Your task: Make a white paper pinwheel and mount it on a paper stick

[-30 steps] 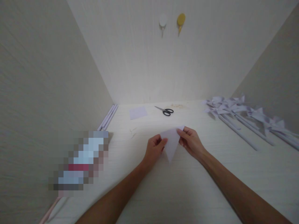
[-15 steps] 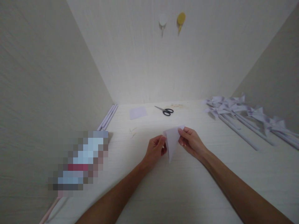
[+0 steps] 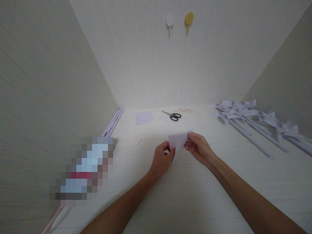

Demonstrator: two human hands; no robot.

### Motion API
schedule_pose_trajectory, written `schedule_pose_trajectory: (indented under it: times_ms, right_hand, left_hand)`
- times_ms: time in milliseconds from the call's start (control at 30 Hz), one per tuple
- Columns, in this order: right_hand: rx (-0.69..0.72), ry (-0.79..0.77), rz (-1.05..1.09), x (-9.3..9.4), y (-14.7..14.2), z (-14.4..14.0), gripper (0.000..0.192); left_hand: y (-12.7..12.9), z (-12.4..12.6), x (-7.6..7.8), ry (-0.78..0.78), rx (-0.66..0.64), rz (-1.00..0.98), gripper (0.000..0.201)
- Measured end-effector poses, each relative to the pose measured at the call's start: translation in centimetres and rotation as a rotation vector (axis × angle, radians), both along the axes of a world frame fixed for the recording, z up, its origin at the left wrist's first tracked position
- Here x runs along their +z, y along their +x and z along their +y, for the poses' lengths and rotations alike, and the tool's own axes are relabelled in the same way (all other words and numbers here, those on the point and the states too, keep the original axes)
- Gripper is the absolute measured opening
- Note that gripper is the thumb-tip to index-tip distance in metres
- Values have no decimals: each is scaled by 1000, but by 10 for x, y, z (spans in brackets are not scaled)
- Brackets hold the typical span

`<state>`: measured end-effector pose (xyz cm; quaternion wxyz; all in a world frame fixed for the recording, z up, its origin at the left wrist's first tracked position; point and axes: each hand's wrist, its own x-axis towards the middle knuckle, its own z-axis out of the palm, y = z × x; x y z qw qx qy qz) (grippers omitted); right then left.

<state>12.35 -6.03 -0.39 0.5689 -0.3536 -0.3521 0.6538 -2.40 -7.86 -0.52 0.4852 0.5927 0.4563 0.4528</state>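
Note:
A folded piece of pale lilac paper (image 3: 178,140), roughly triangular with its narrow end down, is held between my hands above the table. My left hand (image 3: 162,159) grips its left side, thumb in front and fingers curled behind. At the upper right corner, my right hand (image 3: 198,146) pinches the paper between thumb and fingers. Beyond the hands lie scissors (image 3: 173,115) with black handles, blades pointing left. A flat square of the same pale paper (image 3: 144,117) rests to the left of them.
Several paper pinwheels (image 3: 243,112) on rolled paper sticks lie at the right. Rolled paper sticks (image 3: 113,122) lie along the left wall, behind a blurred-out object (image 3: 90,165). Small scraps (image 3: 138,138) dot the table. White (image 3: 170,21) and yellow hooks (image 3: 189,19) hang on the back wall.
My left hand has shifted its hold, its thumb now lower and over the paper's front. The paper has turned slightly, its lower tip moving left. My right hand stays almost in place.

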Motion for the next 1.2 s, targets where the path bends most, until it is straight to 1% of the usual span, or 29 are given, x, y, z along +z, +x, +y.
schedule_pose_trajectory:
  times_ms: [67,167,267,400,533,700,833,1000,1067,1133,1200]
  right_hand:
    - [8,-5,36,1,0,0,25]
    - [22,-38,48,2,0,-2,28]
    - [23,-70,10,3,-1,-3,31]
    - [23,-58,-74,5,-3,-5,29]
    - [50,-26,-154,4,-4,-5,23]
    - [53,-14,-127,1,-3,-4,26]
    - [58,-30,-145,3,-4,-4,27]
    - [45,-48,-160,5,-4,-6,24]
    - [53,-49,-129,5,-3,-7,19]
    - [75,-45,-86,4,-1,-7,15]
    - [106,-34,-53,5,0,-7,15]
  left_hand:
    - [0,-1,0,29,7,59,16]
    - [-1,-2,1,128,12,129,11]
    - [-2,-3,4,210,16,198,14]
    - [-2,-5,7,256,20,235,16]
    - [-1,-5,8,266,42,228,16]
    - [-2,-5,8,284,54,219,16]
    - [-2,-5,7,287,59,208,16]
    - [-2,-5,6,289,73,207,20]
    - [-2,-5,6,270,94,205,14]
    - [-3,-4,6,219,114,179,10]
    - [-4,-2,5,127,121,136,14]
